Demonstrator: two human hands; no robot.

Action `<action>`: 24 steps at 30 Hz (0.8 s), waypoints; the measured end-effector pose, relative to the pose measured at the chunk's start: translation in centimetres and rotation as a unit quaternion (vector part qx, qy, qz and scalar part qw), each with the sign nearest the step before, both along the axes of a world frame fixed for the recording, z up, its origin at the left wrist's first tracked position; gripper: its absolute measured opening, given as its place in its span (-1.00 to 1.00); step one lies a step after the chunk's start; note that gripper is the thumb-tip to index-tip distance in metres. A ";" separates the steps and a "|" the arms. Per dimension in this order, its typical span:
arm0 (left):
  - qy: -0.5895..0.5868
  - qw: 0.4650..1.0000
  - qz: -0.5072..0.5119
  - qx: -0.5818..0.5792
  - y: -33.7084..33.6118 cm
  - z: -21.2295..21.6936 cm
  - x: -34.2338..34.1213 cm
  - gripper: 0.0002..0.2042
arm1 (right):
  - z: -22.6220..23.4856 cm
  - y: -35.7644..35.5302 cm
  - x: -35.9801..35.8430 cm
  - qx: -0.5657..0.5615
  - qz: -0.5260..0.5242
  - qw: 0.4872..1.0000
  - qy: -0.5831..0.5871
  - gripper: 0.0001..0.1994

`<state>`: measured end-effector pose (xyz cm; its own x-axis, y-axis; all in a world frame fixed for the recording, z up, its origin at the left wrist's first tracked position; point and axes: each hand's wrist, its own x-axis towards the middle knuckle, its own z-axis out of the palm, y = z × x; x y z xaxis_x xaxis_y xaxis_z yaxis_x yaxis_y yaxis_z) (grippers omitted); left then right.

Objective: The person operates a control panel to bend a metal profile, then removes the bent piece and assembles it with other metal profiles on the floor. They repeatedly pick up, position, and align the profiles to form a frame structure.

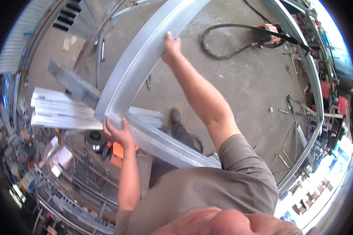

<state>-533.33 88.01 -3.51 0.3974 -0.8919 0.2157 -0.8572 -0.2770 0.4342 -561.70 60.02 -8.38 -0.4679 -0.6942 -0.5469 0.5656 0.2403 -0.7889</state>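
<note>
Few packages or labels show around me. Down at my left, on the cluttered floor, lies a flat white carton (61,156), roughly square and tilted, with a smaller pale box (55,170) just beside its lower edge. Farther left a small blue-and-white packet (27,181) sits among the clutter, too blurred to tell more. I can make out no signs and no screens.

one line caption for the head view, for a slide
Head view: left hand grips the corner of a large aluminium frame while the right hand holds its upright bar, above a concrete workshop floor.
</note>
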 end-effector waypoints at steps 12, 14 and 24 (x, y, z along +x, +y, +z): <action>-0.013 0.999 -0.005 0.035 0.1 0.2 -0.3 -0.46 | 1.3 0.6 -0.2 0.012 -0.004 1.000 -0.027 -0.55; -0.018 0.999 -0.006 0.035 0.0 0.2 -0.2 -0.47 | 0.6 0.6 -0.1 0.009 -0.009 0.999 -0.038 -0.52; -0.006 1.000 -0.003 0.017 0.3 -0.5 0.2 -0.55 | 1.4 1.8 -1.6 0.018 0.067 0.994 -0.081 -0.36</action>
<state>-533.17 88.29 -4.05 0.3898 -0.9012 0.1895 -0.8641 -0.2868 0.4135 -563.25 61.84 -6.94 -0.2766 -0.7236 -0.6323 0.6453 0.3477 -0.6802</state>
